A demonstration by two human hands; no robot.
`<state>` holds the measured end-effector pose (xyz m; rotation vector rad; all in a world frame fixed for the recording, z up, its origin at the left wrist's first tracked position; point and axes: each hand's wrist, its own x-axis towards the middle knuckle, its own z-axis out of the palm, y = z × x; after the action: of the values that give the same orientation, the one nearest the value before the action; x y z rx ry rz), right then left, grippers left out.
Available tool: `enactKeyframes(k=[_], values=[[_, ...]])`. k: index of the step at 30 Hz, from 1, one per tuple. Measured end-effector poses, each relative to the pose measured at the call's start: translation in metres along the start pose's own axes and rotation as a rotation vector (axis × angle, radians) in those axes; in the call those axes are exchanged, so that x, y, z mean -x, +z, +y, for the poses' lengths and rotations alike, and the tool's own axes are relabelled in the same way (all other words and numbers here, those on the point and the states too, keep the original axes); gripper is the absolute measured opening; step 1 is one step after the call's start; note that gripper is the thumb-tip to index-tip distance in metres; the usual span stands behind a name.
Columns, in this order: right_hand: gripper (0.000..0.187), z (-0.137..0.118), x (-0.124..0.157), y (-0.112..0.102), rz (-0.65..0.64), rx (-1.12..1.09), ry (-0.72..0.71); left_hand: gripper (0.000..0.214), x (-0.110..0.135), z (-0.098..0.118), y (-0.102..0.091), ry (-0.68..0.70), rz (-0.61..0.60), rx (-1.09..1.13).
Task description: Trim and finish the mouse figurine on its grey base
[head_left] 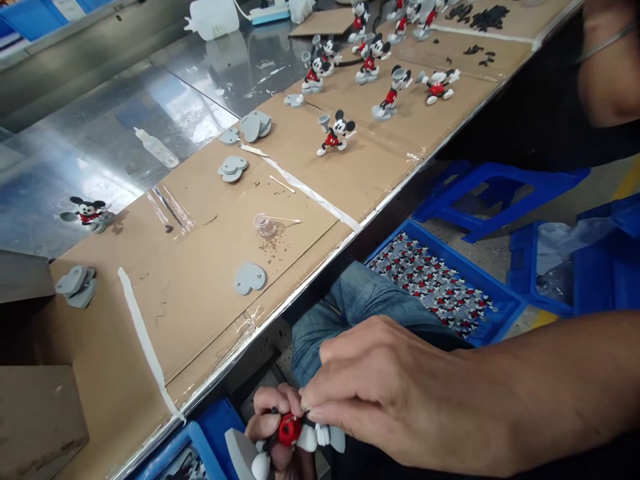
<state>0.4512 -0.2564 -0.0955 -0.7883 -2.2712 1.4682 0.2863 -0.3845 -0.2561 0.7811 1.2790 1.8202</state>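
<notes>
Low in the view, in front of my lap, my left hand (277,408) grips a mouse figurine (289,431) with red shorts, white hands or shoes and grey parts. My right hand (380,387) reaches in from the right, with thumb and fingertips pinched against a dark part of the same figurine. Its fingers hide much of that part. On the cardboard nearby lie a grey heart-shaped base (250,278), a small clear cup (265,225) and a cotton swab (286,219).
Several assembled mouse figurines (336,133) stand farther along the cardboard-covered bench (210,320). Stacked grey bases (77,285) lie at left beside cardboard boxes (43,420). A blue crate (500,327) of many figurines is below, near a blue stool (480,187). Another person's arm (610,73) is upper right.
</notes>
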Motion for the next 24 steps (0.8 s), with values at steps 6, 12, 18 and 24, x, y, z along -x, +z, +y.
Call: enactKeyframes(k=[6,12,18,24], values=[[0.018,-0.004,0.003,0.005,-0.081,0.411,-0.176,0.035,0.001,0.004,-0.002,0.059,-0.071,0.003],[0.008,-0.005,0.001,0.007,-0.169,0.468,-0.182,0.033,0.0,0.01,0.002,0.096,-0.096,-0.035],[0.005,-0.021,-0.011,0.004,-0.362,0.543,-0.058,0.033,0.001,0.017,0.007,0.107,-0.127,-0.089],[0.01,-0.029,-0.02,-0.003,-0.558,0.541,0.012,0.028,0.004,0.036,0.019,0.067,-0.118,-0.142]])
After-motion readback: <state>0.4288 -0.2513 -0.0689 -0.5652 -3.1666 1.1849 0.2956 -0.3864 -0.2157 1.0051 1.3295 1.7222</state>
